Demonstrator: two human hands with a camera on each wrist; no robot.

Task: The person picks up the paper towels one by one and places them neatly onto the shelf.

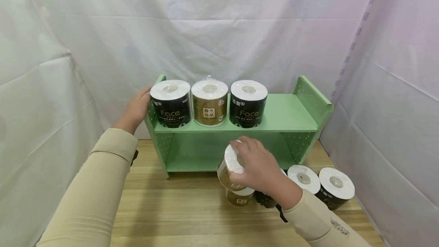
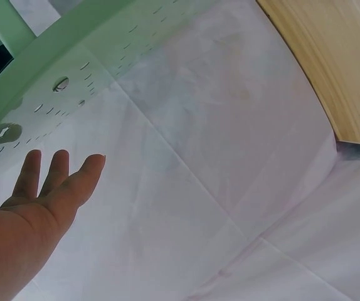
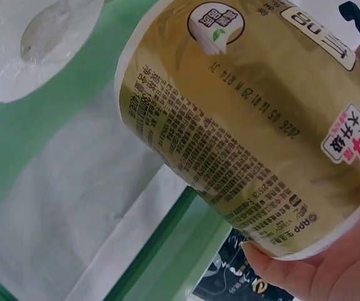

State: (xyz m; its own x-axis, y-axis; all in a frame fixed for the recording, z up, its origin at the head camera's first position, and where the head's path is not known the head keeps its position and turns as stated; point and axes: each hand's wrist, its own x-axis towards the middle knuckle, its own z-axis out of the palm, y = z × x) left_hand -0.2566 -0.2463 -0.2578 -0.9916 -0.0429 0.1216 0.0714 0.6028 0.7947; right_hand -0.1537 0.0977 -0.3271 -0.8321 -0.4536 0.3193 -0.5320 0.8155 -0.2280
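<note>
1. Left hand: beside the left side panel of the green shelf; fingers extended, slightly spread, holding nothing. Panel contact: cannot tell.
2. Upper board: carries three upright wrapped rolls: left black roll, middle gold roll, right black roll.
3. Held gold roll: in front of and below the upper board; long axis tilted, upper end turned toward the right hand.
4. Right hand: right of this roll and the nearer hand; fingers and thumb grip its upper end. Far-side contact is hidden.
5. Bench: lower gold roll stands beneath the held one; whether they touch cannot be told. Right forearm partly covers the adjacent black roll.
</note>
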